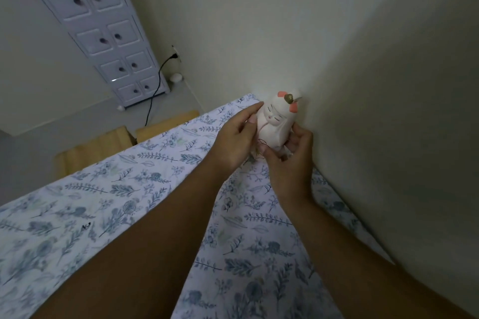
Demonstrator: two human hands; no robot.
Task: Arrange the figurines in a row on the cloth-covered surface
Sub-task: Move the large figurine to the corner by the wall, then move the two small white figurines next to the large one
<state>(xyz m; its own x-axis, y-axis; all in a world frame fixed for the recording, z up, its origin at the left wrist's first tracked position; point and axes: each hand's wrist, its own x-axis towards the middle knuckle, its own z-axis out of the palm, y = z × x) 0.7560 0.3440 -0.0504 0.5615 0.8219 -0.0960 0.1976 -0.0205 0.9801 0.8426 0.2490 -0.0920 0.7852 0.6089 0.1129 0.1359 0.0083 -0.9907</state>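
At the far end of the cloth-covered surface [160, 189], close by the wall [337, 59], I see both hands meet on one figurine [275, 122]. Head view, the only one. Figurine: white and pale pink, painted face with closed eyes, two orange-pink patches and a small brown knob on its head. It tilts slightly toward the wall; whether its base touches the cloth I cannot tell, as fingers hide it.

Left hand [234, 140]: fingers curled against the figurine's left side, index fingertip up near its head, gripping it. Right hand [290, 158]: wrapped round the lower right side and base, thumb across the front, also gripping. Both forearms bare, crossing the blue leaf-print cloth.

Beyond the cloth's edge: wooden chair backs [103, 147], a white drawer cabinet [103, 33], a black cable [158, 88] running to a wall socket.
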